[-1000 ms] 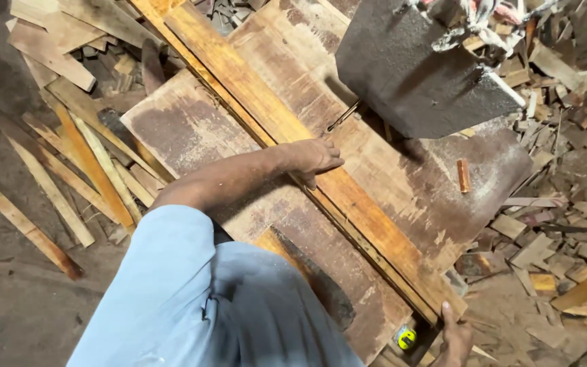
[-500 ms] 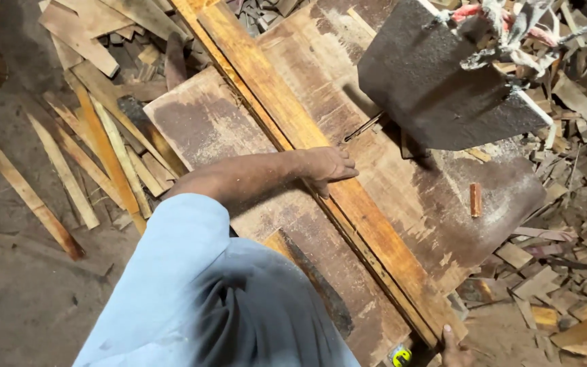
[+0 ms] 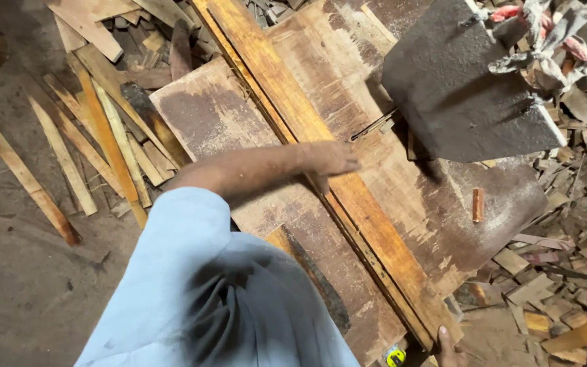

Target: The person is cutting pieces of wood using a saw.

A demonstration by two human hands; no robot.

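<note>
A long orange-brown plank (image 3: 287, 109) runs diagonally over wide worn boards (image 3: 212, 115). My left hand (image 3: 331, 162) lies palm down on the plank at about its middle, fingers loosely together and gripping nothing; my light blue sleeve (image 3: 191, 272) fills the lower left. My right hand (image 3: 448, 348) is only partly in view at the bottom edge, touching the plank's near end. A yellow tape measure (image 3: 395, 357) lies just beside it. Its grip is hidden.
A dark grey slab (image 3: 456, 88) with rag bundles (image 3: 545, 41) on top overhangs the boards at upper right. Thin wood strips (image 3: 83, 143) lie scattered at left, and several small offcuts (image 3: 565, 299) are heaped at right. A short reddish block (image 3: 477, 204) rests on the wide board.
The view has shifted slightly, so the boards sit higher and further right. My left hand stays on the plank; my right hand has dropped toward the bottom edge.
</note>
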